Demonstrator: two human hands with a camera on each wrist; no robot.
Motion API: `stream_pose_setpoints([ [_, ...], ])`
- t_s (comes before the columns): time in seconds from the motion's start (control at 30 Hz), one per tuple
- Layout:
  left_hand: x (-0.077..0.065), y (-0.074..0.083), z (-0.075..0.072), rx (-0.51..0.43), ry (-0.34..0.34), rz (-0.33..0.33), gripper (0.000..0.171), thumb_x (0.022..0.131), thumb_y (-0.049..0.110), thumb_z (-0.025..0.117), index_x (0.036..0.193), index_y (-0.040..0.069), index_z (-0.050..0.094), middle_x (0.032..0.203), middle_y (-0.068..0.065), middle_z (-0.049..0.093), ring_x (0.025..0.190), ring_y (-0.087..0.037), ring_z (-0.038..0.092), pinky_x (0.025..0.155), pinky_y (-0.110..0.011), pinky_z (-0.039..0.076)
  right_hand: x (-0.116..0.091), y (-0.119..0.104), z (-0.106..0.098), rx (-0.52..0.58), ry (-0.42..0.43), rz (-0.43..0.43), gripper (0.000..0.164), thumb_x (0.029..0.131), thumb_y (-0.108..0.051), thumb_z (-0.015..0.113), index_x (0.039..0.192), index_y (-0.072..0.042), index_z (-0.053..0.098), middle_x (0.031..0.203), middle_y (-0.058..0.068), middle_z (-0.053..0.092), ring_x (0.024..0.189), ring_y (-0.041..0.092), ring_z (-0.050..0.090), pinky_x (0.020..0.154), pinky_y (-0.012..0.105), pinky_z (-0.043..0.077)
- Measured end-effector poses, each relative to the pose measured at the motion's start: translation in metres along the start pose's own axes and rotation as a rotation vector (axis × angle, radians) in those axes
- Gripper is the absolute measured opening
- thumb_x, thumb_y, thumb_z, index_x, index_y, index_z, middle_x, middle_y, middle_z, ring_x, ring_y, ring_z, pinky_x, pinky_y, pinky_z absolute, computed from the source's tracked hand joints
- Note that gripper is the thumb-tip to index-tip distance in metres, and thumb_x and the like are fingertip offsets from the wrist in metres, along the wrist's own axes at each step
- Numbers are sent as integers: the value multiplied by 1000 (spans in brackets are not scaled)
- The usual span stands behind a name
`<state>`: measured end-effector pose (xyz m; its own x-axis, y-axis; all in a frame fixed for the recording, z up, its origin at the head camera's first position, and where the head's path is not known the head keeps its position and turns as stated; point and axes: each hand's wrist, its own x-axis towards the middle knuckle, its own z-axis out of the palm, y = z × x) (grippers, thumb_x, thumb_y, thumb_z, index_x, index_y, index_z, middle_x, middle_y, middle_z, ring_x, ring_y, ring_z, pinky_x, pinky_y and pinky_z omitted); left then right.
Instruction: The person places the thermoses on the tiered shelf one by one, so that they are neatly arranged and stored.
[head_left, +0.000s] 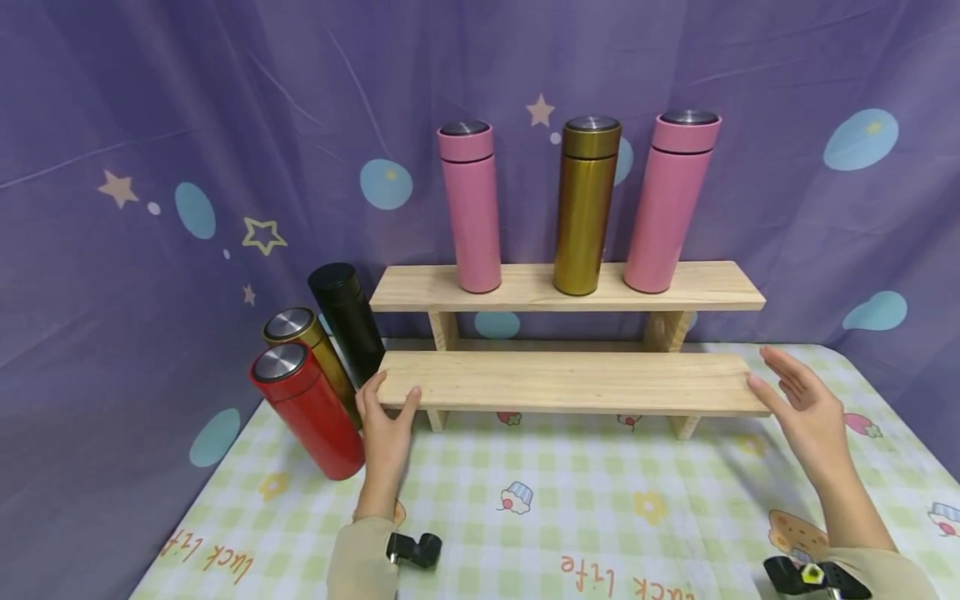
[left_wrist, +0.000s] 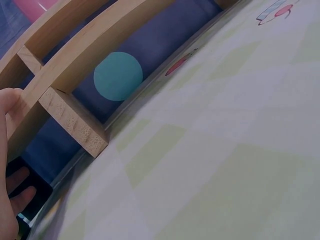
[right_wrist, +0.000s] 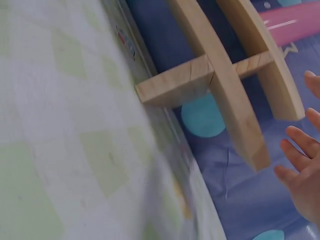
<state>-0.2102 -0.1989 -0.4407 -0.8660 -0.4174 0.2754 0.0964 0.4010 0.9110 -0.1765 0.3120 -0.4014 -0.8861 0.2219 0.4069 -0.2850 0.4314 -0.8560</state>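
A two-tier wooden shelf stands on the table. My left hand grips the left end of its lower board, the thumb at the front edge and fingers around the end. In the left wrist view, a fingertip touches the wood. My right hand is beside the right end with fingers extended; the right wrist view shows a gap between its fingers and the boards. On the upper tier, a gold thermos stands between a left pink thermos and a right pink thermos.
Left of the shelf stand a red thermos, another gold thermos and a black thermos, close to my left hand. A checked cloth covers the table. Behind hangs a purple curtain with stars.
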Motion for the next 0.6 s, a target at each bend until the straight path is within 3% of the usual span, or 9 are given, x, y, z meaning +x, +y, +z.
stream_pose_setpoints([
  [0.4,0,-1,0,1,-6,0,68,92,36,72,146,12,38,152,-8,28,141,-30,31,114,-53,25,-3,13,-5,-75,-94,72,60,99,-25,62,153,-11,38,144,-10,47,122,-10,41,97,2,29],
  [0.5,0,0,-1,5,-9,-4,68,92,36,71,146,12,37,152,-8,28,141,-30,30,114,-53,24,-5,18,-4,-85,-120,89,62,100,-26,61,153,-8,36,151,-1,43,123,-10,40,95,1,29],
  [0.6,0,0,-1,15,-11,-8,69,92,37,71,146,13,37,153,-7,28,141,-30,30,114,-53,24,-6,22,-3,-101,-161,123,66,100,-29,61,155,-7,31,157,16,33,124,-9,39,90,1,33],
])
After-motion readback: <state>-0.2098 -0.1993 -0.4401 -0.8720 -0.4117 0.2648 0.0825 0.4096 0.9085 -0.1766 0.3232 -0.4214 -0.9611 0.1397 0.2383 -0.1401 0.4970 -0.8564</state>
